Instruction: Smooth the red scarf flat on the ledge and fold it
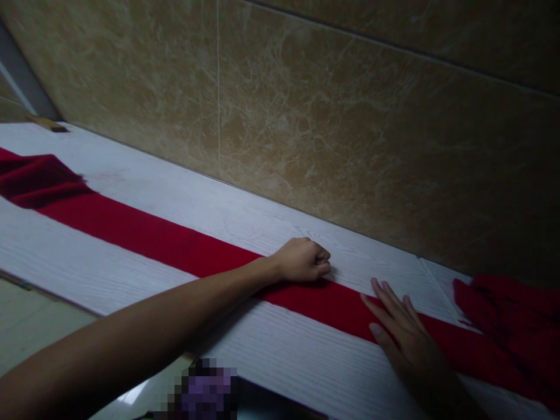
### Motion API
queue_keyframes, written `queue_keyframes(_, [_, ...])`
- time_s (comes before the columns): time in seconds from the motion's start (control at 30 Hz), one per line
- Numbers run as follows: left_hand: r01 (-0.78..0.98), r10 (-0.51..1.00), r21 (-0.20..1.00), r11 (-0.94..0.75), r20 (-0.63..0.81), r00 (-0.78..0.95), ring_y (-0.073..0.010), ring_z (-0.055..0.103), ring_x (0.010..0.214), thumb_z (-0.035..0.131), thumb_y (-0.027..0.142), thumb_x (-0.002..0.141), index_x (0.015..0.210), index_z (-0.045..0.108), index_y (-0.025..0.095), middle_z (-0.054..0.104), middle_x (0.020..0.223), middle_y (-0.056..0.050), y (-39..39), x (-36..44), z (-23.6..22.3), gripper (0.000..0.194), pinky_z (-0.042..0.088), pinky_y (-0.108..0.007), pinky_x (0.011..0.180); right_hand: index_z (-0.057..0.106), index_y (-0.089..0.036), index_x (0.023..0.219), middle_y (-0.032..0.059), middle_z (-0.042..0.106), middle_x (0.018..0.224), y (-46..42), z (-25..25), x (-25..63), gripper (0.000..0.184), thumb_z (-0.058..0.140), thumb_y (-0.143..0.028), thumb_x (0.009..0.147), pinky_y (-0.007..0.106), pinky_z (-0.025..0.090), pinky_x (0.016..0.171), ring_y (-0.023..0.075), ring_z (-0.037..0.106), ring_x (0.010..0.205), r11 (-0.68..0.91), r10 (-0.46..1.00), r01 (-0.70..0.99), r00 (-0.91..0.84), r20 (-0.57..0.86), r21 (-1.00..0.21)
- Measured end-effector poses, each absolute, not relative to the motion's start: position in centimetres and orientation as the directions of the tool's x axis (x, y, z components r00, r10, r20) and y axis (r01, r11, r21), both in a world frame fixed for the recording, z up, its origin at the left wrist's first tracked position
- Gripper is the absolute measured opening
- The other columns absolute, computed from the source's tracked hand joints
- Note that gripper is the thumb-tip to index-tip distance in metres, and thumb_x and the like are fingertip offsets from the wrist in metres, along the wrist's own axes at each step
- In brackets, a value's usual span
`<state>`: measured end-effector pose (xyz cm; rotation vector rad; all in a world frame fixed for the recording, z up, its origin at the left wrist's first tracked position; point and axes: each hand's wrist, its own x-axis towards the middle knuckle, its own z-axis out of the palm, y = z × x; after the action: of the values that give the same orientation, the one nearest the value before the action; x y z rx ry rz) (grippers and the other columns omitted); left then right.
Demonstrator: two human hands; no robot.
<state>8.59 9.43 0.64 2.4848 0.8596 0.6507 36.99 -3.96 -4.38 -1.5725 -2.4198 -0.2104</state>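
One tiled wall (280, 111) rose directly behind the far edge of a white wood-grained board (324, 350). Along the board, between its far and near edges, ran a long red cloth strip (175, 242), rumpled into folds toward the left end and mostly flat elsewhere. Bunched red cloth (511, 321) lay dimly lit toward the right end, beside the far edge. The right hand (405, 332) was wide, fingers extended over the strip; contact could not be judged. The left hand (301, 259), curled into a fist, lay across the strip's far margin. A small brown piece (50, 123) occupied the far left corner.
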Motion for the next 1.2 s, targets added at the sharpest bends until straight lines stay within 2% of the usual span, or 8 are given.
queue_keyframes(0.3, [0.456,0.672,0.552,-0.698,0.286,0.683,-0.0124,0.027,0.049,0.056,0.017,0.080,0.054,0.035,0.021,0.033,0.049,0.006,9.1,8.7,0.9,0.034,0.018,-0.029,0.055,0.035,-0.033,0.158,0.0090,0.030,0.167,-4.2,-3.7,36.4,0.054,0.041,-0.035,0.105,0.071,0.028,0.117,0.0339,0.026,0.153,0.443,0.851,0.896,-0.424,0.309,0.010])
queue_keyframes(0.47, [0.455,0.686,0.570,-0.684,0.290,0.667,-0.0123,0.025,0.049,0.057,0.018,0.080,0.053,0.035,0.021,0.030,0.048,0.006,9.1,8.7,0.9,0.035,0.018,-0.029,0.054,0.004,-0.028,0.165,0.0142,0.031,0.166,-4.4,-3.5,36.0,0.072,0.042,-0.036,0.104,0.066,0.030,0.119,0.0320,0.030,0.152,0.393,0.840,0.918,-0.334,0.427,-0.056])
queue_keyframes(0.6, [0.448,0.684,0.566,-0.692,0.316,0.658,-0.0120,0.025,0.049,0.057,0.017,0.079,0.053,0.036,0.020,0.032,0.049,0.006,9.0,8.6,0.9,0.034,0.018,-0.029,0.054,0.031,-0.029,0.158,0.0126,0.047,0.157,-4.7,-3.0,36.1,0.058,0.045,-0.033,0.103,0.062,0.039,0.115,0.0327,0.045,0.144,0.401,0.773,0.915,-0.319,0.548,-0.033])
queue_keyframes(0.7, [0.434,0.664,0.549,-0.714,0.337,0.667,-0.0117,0.027,0.049,0.056,0.016,0.080,0.053,0.037,0.020,0.034,0.049,0.006,8.9,8.5,1.0,0.033,0.019,-0.028,0.054,0.063,-0.025,0.120,0.0107,0.070,0.114,-5.0,-2.1,36.0,0.023,0.051,-0.030,0.101,0.048,0.055,0.091,0.0281,0.067,0.106,0.420,0.693,0.907,-0.300,0.655,-0.029])
queue_keyframes(0.73, [0.428,0.653,0.540,-0.725,0.342,0.675,-0.0117,0.027,0.049,0.056,0.017,0.080,0.054,0.037,0.020,0.035,0.050,0.006,8.9,8.5,1.1,0.033,0.019,-0.028,0.055,0.064,-0.025,0.100,0.0072,0.070,0.094,-5.1,-1.8,35.9,0.012,0.053,-0.028,0.100,0.043,0.055,0.079,0.0249,0.067,0.088,0.430,0.669,0.902,-0.302,0.679,-0.022])
queue_keyframes(0.87, [0.408,0.605,0.489,-0.771,0.362,0.709,-0.0119,0.030,0.050,0.055,0.019,0.081,0.056,0.040,0.020,0.041,0.051,0.005,8.5,8.5,1.5,0.030,0.020,-0.028,0.056,0.044,-0.025,0.063,-0.0041,0.046,0.056,-5.5,-0.7,35.5,0.037,0.058,-0.015,0.097,0.034,0.043,0.058,0.0147,0.048,0.055,0.502,0.579,0.858,-0.425,0.696,0.106])
queue_keyframes(1.07, [0.350,0.529,0.443,-0.825,0.390,0.754,-0.0119,0.035,0.052,0.056,0.021,0.083,0.060,0.043,0.020,0.048,0.056,0.004,8.1,8.7,1.3,0.027,0.023,-0.027,0.056,0.073,-0.024,0.090,-0.0029,0.068,0.063,-6.3,-1.3,38.1,0.033,0.057,0.004,0.090,0.032,0.057,0.069,0.0126,0.064,0.058,0.608,0.460,0.686,-0.715,0.526,0.401])
queue_keyframes(1.2, [0.360,0.534,0.444,-0.820,0.371,0.760,-0.0118,0.036,0.052,0.058,0.021,0.083,0.060,0.041,0.020,0.047,0.056,0.004,8.4,8.6,1.2,0.029,0.024,-0.027,0.056,0.079,-0.026,0.098,0.0008,0.076,0.073,-6.5,-3.0,40.4,0.034,0.056,-0.001,0.093,0.028,0.060,0.069,0.0154,0.072,0.067,0.572,0.453,0.701,-0.703,0.548,0.426])
